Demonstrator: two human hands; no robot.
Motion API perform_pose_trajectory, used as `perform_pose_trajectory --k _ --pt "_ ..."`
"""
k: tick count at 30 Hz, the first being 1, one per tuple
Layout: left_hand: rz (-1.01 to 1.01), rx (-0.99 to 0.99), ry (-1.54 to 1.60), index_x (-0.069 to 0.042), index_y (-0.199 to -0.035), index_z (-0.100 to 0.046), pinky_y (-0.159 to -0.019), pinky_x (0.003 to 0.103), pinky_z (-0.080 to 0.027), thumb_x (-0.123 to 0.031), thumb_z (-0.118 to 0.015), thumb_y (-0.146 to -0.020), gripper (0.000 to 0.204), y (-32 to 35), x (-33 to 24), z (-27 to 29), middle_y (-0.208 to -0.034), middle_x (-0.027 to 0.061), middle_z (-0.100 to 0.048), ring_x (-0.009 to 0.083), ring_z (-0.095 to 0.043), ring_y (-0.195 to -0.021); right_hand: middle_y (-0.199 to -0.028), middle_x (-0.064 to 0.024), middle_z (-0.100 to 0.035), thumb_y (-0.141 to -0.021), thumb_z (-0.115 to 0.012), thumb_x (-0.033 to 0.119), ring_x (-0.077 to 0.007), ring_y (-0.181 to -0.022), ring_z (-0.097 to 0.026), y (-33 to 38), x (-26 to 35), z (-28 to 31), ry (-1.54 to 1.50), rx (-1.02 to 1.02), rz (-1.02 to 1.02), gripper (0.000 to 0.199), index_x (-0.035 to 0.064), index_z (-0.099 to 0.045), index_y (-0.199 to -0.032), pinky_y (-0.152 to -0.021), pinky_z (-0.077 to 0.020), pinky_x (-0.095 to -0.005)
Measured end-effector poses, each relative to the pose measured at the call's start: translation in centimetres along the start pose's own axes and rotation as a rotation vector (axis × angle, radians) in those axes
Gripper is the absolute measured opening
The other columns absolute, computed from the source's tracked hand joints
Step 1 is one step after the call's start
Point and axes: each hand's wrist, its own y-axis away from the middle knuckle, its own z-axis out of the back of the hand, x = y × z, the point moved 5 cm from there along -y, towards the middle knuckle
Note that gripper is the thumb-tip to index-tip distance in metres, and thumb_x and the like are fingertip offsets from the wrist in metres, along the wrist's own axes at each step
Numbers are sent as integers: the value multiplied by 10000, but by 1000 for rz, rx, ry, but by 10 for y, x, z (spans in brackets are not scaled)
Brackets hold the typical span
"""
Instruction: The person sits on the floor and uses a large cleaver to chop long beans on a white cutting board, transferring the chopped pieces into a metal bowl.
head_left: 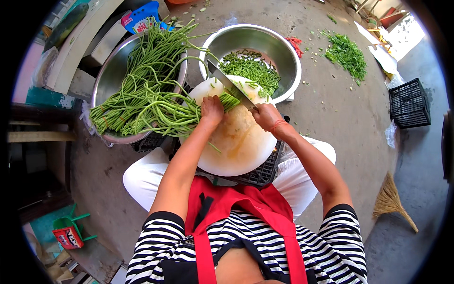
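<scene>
Red cloth apron (272,201): is covering the lap, over white trousers (144,174) and a black-and-white striped top (156,244).
Round thick white chopping board (239,151), brown-stained on top: is resting on a black plastic crate (265,173) between the knees.
Left hand (212,110): is pressing down over the board's left part, its fingers closed around a bundle of long thin green beans (229,101).
Beans and left fingers: the gripped bundle is passing through the fist; short ends are sticking out on its right, toward the blade, and long loose strands are trailing out on its left.
Right hand (268,117): is wearing a thin red band at the wrist; its fingers are clamped on the handle end of a broad steel knife (231,87).
Knife and beans: the blade is slanting away to the upper left, crossing at the bundle's cut ends; whether its edge is touching them cannot be told.
Wide steel basin (184,66), left: is holding a heap of uncut beans spilling toward the left hand.
White-rimmed steel bowl (297,71), beyond the board: is holding short cut green pieces (253,71).
Grey floor (326,99), farther off: is carrying red pieces (294,46) near the bowl and a leafy green pile (347,54).
</scene>
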Motion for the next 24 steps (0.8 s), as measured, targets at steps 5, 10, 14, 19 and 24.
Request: perform_pose_trajectory --k 5,10,14,19,24 --pt "-97 89 -21 22 -1052 -571 -858 401 -527 -426 -840 -679 642 -7 -7 -13 -1003 186 -635 329 -601 -965 -794 -263 -683 -901 -530 202 -405 -705 -690 32 -3 21 154 241 -102 303 -32 -723 -899 -675 -552 -466" --pt "-39 -43 -18 8 -1023 -626 -818 398 -546 -447 -859 -637 640 -7 5 -23 -1011 171 -656 315 -639 -933 -827 -219 -707 -894 -531 138 -306 -611 -706 -6 5 -14 126 355 -264 275 -64 -714 -931 -556 -572 -401" --pt "-69 0 5 32 -1065 -584 -830 407 -547 -431 -872 -632 696 -10 -16 -13 -1036 193 -656 329 -651 -944 -840 -208 -701 -893 -582 190 -273 -657 -710 -50 -13 -43 260 217 -81 290 -62 -706 -962 -534 -572 -395" --pt "-14 -63 71 43 -1080 -556 -853 412 -545 -437 -897 -605 757 -6 -2 0 -1055 205 -651 340 -652 -984 -779 -156 -698 -908 -603 276 -289 -674 -696 -64 -17 -3 -14 306 -115 320 -13 -705 -998 -573 -577 -411" --pt "38 -15 172 54 -1106 -560 -885 420 -532 -403 -881 -634 731 -50 -32 2 -1096 222 -627 344 -607 -1072 -806 -269 -661 -907 -560 300 -442 -799 -658 -83 -37 34 82 9 29 346 -5 -714 -850 -769 -524 -484"
